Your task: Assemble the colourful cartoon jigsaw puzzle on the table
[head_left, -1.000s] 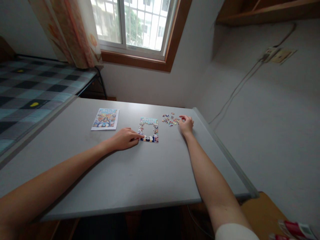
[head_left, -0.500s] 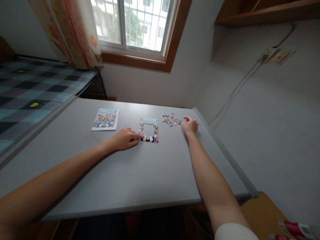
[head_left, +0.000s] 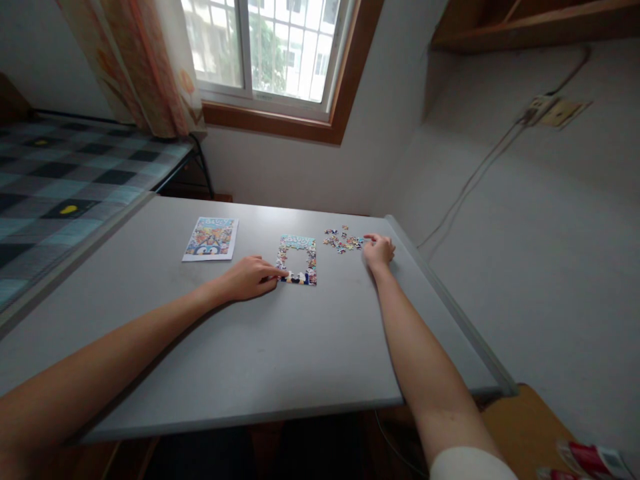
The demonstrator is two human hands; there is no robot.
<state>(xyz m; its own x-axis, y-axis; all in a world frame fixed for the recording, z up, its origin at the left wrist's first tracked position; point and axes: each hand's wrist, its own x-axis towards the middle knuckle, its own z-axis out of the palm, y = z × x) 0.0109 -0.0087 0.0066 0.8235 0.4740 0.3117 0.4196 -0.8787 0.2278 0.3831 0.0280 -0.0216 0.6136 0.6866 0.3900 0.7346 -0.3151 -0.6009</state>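
A partly assembled jigsaw puzzle [head_left: 313, 261] lies flat on the table, its frame-like border joined around a bare middle. My left hand [head_left: 253, 277] rests on the tabletop at its left, index finger stretched onto the lower left border and the other fingers bent. To the puzzle's upper right is a heap of loose jigsaw pieces [head_left: 344, 242]. At the heap's right edge is my right hand [head_left: 379, 251], with the index finger reaching toward the pieces and a gap below it; no piece shows in it. A printed picture sheet [head_left: 211, 239] with penguins lies left of the puzzle.
The grey table [head_left: 240, 360] ends at a raised strip along the right wall. A bed with a checked cover [head_left: 100, 177] stands at the left. Cables [head_left: 467, 187] hang from a wall socket [head_left: 543, 110]. A wooden stool [head_left: 520, 427] is at lower right.
My right hand has shifted slightly left, its index finger now straighter toward the loose pieces. My left hand and the puzzle look unchanged.
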